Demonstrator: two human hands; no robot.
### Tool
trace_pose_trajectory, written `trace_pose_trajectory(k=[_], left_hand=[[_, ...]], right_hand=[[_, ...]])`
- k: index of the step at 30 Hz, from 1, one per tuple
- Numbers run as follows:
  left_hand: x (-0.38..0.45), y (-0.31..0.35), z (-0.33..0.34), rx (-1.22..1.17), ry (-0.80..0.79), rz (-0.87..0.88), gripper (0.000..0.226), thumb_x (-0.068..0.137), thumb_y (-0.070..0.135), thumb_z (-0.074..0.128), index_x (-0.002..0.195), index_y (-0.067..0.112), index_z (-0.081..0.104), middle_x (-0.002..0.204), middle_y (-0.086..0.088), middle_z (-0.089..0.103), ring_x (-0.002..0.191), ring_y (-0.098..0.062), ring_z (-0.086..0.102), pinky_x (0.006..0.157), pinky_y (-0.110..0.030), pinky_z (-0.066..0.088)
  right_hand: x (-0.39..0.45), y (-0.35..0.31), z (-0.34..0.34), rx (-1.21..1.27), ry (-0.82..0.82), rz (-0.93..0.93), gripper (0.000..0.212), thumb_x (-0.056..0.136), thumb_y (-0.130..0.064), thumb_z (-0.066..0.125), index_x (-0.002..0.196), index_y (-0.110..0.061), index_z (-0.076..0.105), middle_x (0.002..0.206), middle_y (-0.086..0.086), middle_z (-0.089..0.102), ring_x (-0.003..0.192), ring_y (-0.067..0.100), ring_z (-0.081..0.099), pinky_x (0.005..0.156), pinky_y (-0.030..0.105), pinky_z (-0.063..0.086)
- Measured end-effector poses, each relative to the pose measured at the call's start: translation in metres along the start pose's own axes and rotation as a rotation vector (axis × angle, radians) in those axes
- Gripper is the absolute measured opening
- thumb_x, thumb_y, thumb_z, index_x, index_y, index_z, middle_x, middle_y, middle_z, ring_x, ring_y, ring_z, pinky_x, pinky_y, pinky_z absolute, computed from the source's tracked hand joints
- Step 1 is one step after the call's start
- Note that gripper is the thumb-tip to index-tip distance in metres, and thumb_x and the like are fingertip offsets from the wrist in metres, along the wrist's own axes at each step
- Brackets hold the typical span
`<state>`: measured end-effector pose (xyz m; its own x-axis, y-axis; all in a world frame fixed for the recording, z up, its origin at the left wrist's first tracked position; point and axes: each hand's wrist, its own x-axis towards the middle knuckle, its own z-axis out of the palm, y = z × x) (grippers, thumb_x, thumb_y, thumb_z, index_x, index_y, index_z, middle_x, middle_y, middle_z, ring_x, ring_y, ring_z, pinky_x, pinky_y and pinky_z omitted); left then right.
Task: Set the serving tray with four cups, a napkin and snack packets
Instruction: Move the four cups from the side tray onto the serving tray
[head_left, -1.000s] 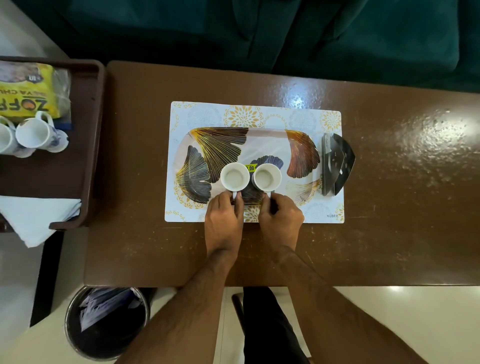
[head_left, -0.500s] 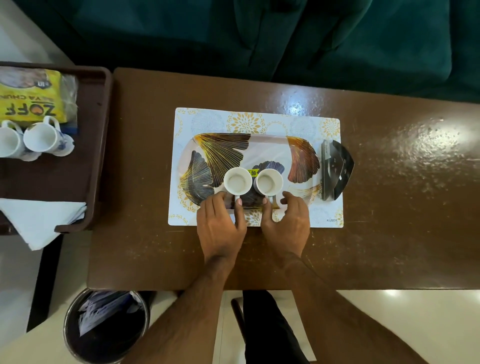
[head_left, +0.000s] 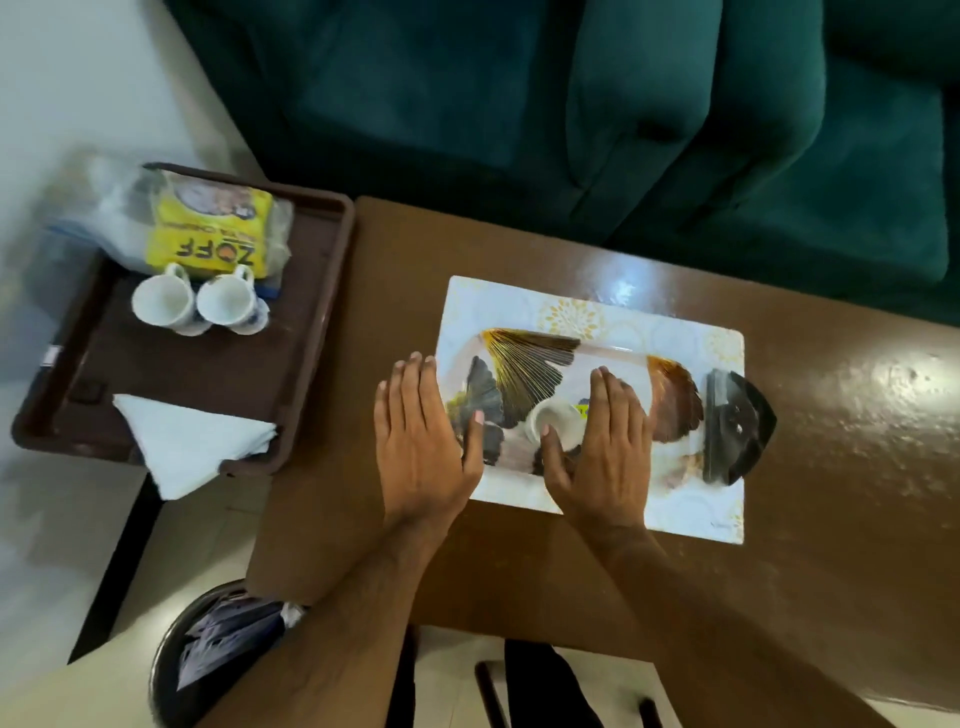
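Hands hover flat over the table (head_left: 571, 561), fingers stretched out, gripping nothing. Left hand (head_left: 423, 441) lies at the placemat's (head_left: 691, 509) left edge; right hand (head_left: 605, 447) covers the middle of the leaf-patterned tray (head_left: 535, 358), which sits on the placemat. One cup (head_left: 553, 421) shows on the tray between the hands, partly hidden. Black holder (head_left: 735, 426) stands at the tray's right end. Brown side tray (head_left: 311, 332) on the left holds two cups (head_left: 200, 301), a yellow packet (head_left: 208, 234) and a white napkin (head_left: 192, 441) overhanging its rim.
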<state>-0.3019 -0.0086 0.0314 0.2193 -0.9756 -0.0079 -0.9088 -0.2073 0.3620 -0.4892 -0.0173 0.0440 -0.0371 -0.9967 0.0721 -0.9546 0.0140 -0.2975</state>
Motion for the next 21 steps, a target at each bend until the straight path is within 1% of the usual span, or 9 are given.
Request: trace_pose_trajectory(k=[2, 5, 9, 14, 17, 19, 21], left_hand=[[0.005, -0.011, -0.01, 0.017, 0.017, 0.002, 0.075, 0.099, 0.057, 0.044, 0.157, 0.011, 0.03, 0.163, -0.01, 0.034, 0.153, -0.027, 0.029, 0.127, -0.046, 0.022], [0.031, -0.053, -0.036, 0.051, 0.067, -0.025, 0.075, 0.099, 0.055, 0.044, 0.158, 0.011, 0.027, 0.163, -0.011, 0.033, 0.154, -0.026, 0.027, 0.126, -0.047, 0.024], [0.057, -0.104, -0.062, 0.083, 0.118, -0.072, 0.077, 0.098, 0.053, 0.048, 0.158, 0.009, 0.028, 0.162, -0.013, 0.034, 0.152, -0.028, 0.03, 0.126, -0.047, 0.024], [0.084, -0.167, -0.084, 0.098, 0.183, -0.096, 0.074, 0.098, 0.047, 0.052, 0.155, 0.004, 0.033, 0.159, -0.016, 0.039, 0.149, -0.033, 0.035, 0.124, -0.049, 0.027], [0.101, -0.201, -0.091, 0.099, 0.216, -0.081, 0.069, 0.097, 0.043, 0.055, 0.152, 0.004, 0.038, 0.155, -0.016, 0.043, 0.147, -0.033, 0.038, 0.123, -0.049, 0.029], [0.113, -0.224, -0.093, 0.128, 0.237, -0.054, 0.065, 0.097, 0.038, 0.056, 0.149, 0.002, 0.042, 0.152, -0.018, 0.047, 0.144, -0.035, 0.041, 0.123, -0.048, 0.029], [0.126, -0.245, -0.095, 0.166, 0.222, -0.034, 0.061, 0.097, 0.034, 0.054, 0.147, 0.001, 0.044, 0.15, -0.018, 0.048, 0.142, -0.034, 0.043, 0.123, -0.046, 0.028]], right_hand=[[0.005, -0.013, 0.003, -0.018, -0.023, -0.04, 0.077, 0.095, -0.057, 0.041, 0.151, -0.005, 0.038, 0.157, 0.016, 0.041, 0.146, 0.036, 0.038, 0.117, 0.054, 0.034], [0.033, -0.07, 0.014, -0.001, -0.055, -0.156, 0.078, 0.094, -0.058, 0.039, 0.152, -0.006, 0.036, 0.159, 0.016, 0.039, 0.147, 0.035, 0.035, 0.12, 0.052, 0.031], [0.06, -0.139, 0.032, 0.001, -0.067, -0.278, 0.077, 0.095, -0.052, 0.049, 0.153, -0.005, 0.034, 0.158, 0.015, 0.04, 0.147, 0.033, 0.035, 0.122, 0.048, 0.028], [0.081, -0.218, 0.058, 0.033, -0.116, -0.372, 0.074, 0.096, -0.053, 0.046, 0.153, -0.009, 0.033, 0.157, 0.012, 0.04, 0.147, 0.03, 0.034, 0.121, 0.049, 0.029], [0.093, -0.254, 0.077, 0.041, -0.128, -0.429, 0.065, 0.098, -0.046, 0.049, 0.15, -0.009, 0.038, 0.154, 0.012, 0.044, 0.144, 0.031, 0.039, 0.12, 0.049, 0.031], [0.103, -0.272, 0.089, 0.04, -0.11, -0.463, 0.056, 0.099, -0.036, 0.054, 0.147, -0.008, 0.044, 0.149, 0.013, 0.051, 0.139, 0.031, 0.045, 0.118, 0.049, 0.036], [0.113, -0.288, 0.099, 0.034, -0.092, -0.488, 0.049, 0.099, -0.027, 0.058, 0.143, -0.008, 0.049, 0.143, 0.013, 0.056, 0.135, 0.03, 0.049, 0.116, 0.047, 0.039]])
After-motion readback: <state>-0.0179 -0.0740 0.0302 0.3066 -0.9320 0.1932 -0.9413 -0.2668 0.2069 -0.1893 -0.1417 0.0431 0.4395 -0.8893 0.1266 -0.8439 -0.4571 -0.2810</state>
